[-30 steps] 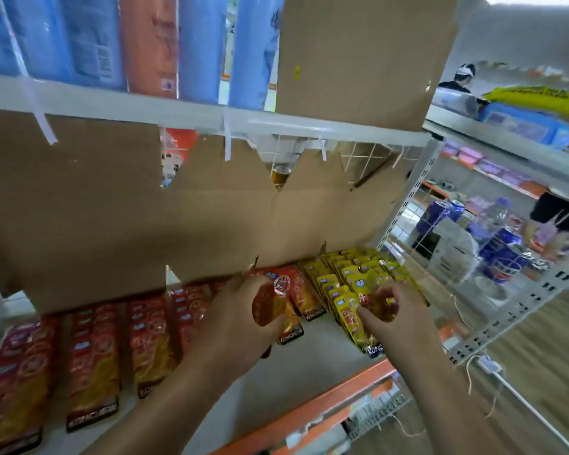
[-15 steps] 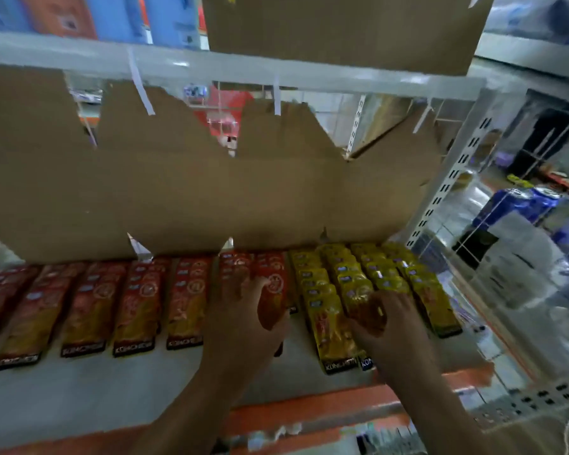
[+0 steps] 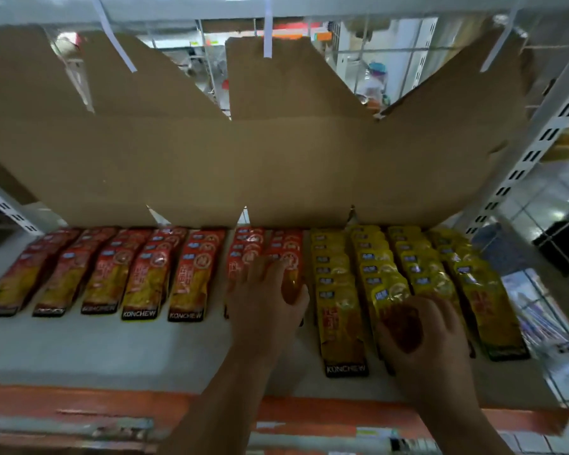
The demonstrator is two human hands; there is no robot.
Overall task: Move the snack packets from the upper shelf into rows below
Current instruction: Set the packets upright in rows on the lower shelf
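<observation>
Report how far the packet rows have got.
Done: red rows and yellow rows already lie side by side on the shelf. In hand: the left hand grips a red packet on the rightmost red row, and the right hand grips a yellow packet at a row's front. Left: cannot tell, since the upper shelf's stock is out of view.

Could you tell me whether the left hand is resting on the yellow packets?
No, the left hand grips the red packets, while the right hand is on the yellow packets.
</observation>
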